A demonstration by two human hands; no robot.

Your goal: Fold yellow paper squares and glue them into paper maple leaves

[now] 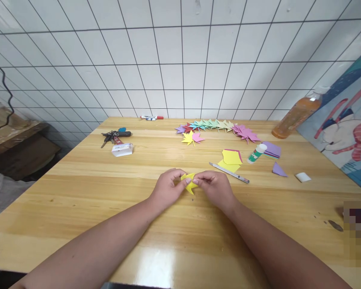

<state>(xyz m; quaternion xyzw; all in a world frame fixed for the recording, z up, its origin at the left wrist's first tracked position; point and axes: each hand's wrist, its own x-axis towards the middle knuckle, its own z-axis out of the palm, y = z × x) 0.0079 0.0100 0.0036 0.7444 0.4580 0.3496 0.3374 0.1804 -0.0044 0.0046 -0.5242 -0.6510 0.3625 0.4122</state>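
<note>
Between my two hands is a folded yellow paper leaf (189, 187), its points sticking out below and above my thumbs. My left hand (170, 185) pinches its left side between thumb and fingers. On the other side, my right hand (214, 186) grips its right edge, partly hiding it. Just beyond my right hand lie a slim utility knife (229, 173) and yellow paper sheets (231, 157) with a dark pink edge under them. Farther back, a finished yellow paper leaf (187, 138) touches a pink one (197, 138), in front of a row of coloured paper leaves (212, 125).
To the right are a glue stick (257, 153), purple paper squares (271, 149), a folded purple piece (279, 169), a white block (303, 177) and a tilted orange drink bottle (297, 116). Keys (116, 135), a small white box (122, 149) and a marker (152, 118) lie left.
</note>
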